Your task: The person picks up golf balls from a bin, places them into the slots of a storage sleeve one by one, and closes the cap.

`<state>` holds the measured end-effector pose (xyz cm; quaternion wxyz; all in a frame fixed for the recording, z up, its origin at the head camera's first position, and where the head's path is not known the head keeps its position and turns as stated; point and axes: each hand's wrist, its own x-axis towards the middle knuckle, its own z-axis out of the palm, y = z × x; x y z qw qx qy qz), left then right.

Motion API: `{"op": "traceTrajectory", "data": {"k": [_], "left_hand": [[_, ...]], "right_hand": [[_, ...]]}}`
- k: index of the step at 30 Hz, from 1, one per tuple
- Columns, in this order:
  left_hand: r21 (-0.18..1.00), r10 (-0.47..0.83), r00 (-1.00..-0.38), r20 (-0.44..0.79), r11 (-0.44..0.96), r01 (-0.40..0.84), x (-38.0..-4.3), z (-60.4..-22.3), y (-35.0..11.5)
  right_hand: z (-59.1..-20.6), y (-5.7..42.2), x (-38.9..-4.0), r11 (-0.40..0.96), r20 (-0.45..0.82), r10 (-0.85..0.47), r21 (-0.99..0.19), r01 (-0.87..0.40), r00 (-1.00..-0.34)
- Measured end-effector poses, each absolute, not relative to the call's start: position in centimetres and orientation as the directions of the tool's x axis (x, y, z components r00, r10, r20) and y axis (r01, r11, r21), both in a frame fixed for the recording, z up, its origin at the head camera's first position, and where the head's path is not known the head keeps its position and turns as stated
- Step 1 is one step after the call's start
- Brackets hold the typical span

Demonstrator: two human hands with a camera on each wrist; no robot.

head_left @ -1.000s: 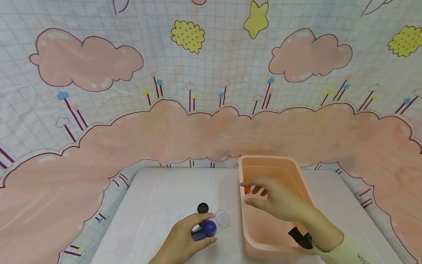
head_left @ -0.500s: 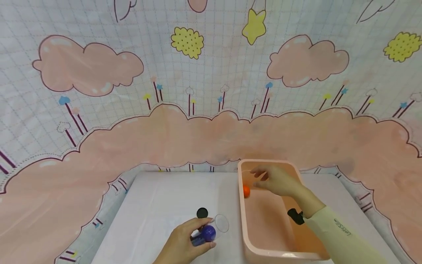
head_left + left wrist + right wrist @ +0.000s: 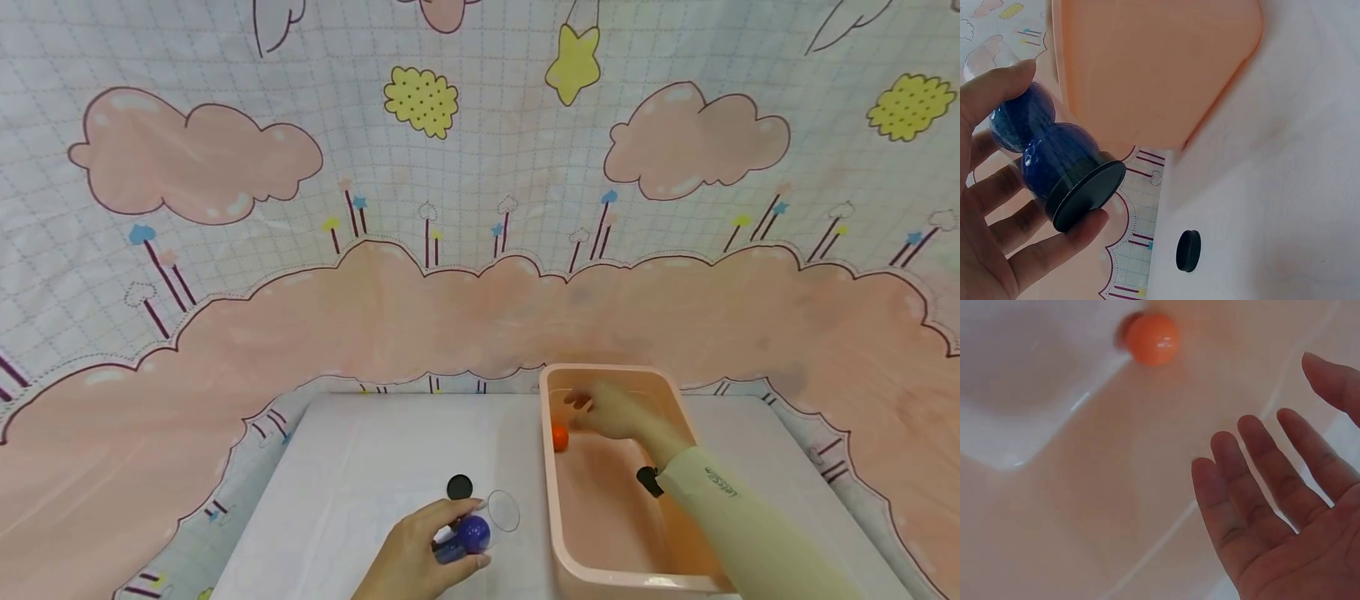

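My left hand [image 3: 408,552] grips a clear tube [image 3: 1060,111] with two dark blue balls [image 3: 1057,157] inside it. A black cap [image 3: 1088,195] closes one end, and the other end is an open rim. In the left wrist view the thumb and fingers are spread around the tube. My right hand [image 3: 609,410] is inside the peach bin [image 3: 553,517], near its far end, holding nothing. Its fingers are loosely extended in the right wrist view. An orange ball [image 3: 1154,339] lies on the bin floor by the left wall, a short way from the fingertips.
A loose black cap [image 3: 460,487] lies on the white table [image 3: 375,450], just beyond the left hand. The bin's raised walls stand to the right of the tube. A patterned cloth [image 3: 450,317] hangs behind the table.
My right hand has moved from over the bin's left rim back and down into its far end, uncovering the orange ball. The left hand keeps its hold on the tube.
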<state>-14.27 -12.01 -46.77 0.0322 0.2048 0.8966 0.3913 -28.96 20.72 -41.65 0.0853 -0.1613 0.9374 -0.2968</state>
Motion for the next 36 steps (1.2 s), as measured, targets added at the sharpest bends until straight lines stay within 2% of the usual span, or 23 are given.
{"op": "traceTrajectory", "data": {"k": [7, 14, 26, 36], "left_hand": [[0.695, 0.405, -0.900, 0.159, 0.602, 0.394, -14.1, -46.7, -12.1], [0.690, 0.390, -0.907, 0.158, 0.613, 0.384, -14.0, -46.8, -12.0], [0.687, 0.390, -0.905, 0.168, 0.612, 0.392, -14.0, -47.0, -12.0], [0.702, 0.395, -0.886, 0.245, 0.558, 0.442, -14.0, -47.6, -12.1]], "right_hand": [[-44.0, 20.0, -30.2, 0.801, -0.069, -0.329, -0.548, -0.240, -0.942], [-46.0, 19.3, -30.7, 0.830, -0.094, -0.285, -0.522, -0.197, -0.954], [-47.2, 18.7, -30.6, 0.845, -0.076, -0.320, -0.473, -0.249, -0.944], [-48.5, 18.5, -30.9, 0.883, -0.173, -0.274, -0.435, -0.177, -0.946]]}}
